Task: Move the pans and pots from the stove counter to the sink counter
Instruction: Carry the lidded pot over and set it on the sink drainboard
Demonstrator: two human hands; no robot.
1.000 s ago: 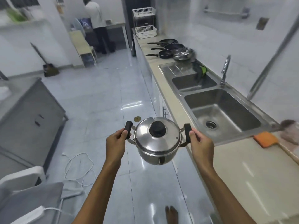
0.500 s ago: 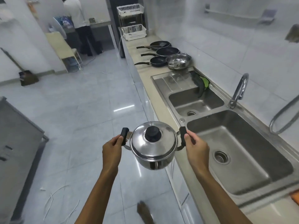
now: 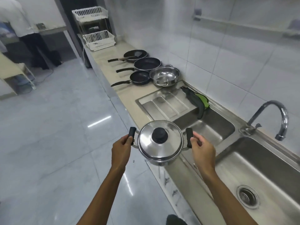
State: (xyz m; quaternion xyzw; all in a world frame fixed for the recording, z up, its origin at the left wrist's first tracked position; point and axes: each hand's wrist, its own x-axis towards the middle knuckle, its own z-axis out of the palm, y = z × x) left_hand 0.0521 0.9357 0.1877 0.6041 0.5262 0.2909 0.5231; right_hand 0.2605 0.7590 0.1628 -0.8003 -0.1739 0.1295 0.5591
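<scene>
1. Stainless steel out front: a lidded pot (image 3: 160, 142) rides in the air between two bare hands, above the front edge of the sink counter (image 3: 129, 109), part over the floor.
2. Left hand (image 3: 121, 149) has its fingers curled shut around the black left handle (image 3: 131, 135); right hand (image 3: 203, 151) pinches the black right handle (image 3: 189, 139), thumb on top, fingers wrapped under.
3. Why two hands? My read: a grip on each side keeps the pot level, so the loose-looking lid with its black knob (image 3: 159, 135) stays seated.
4. The pot body hangs squarely between the two sets of fingers, which touch only the handles.
5. Up ahead, beyond the drainboard (image 3: 164, 103), three dark frying pans (image 3: 140, 77) and an open steel pan (image 3: 164, 76) sit grouped toward the wall edge of the counter.
6. Judging by that cluster, the pot is bound for the bare counter beside them.
</scene>
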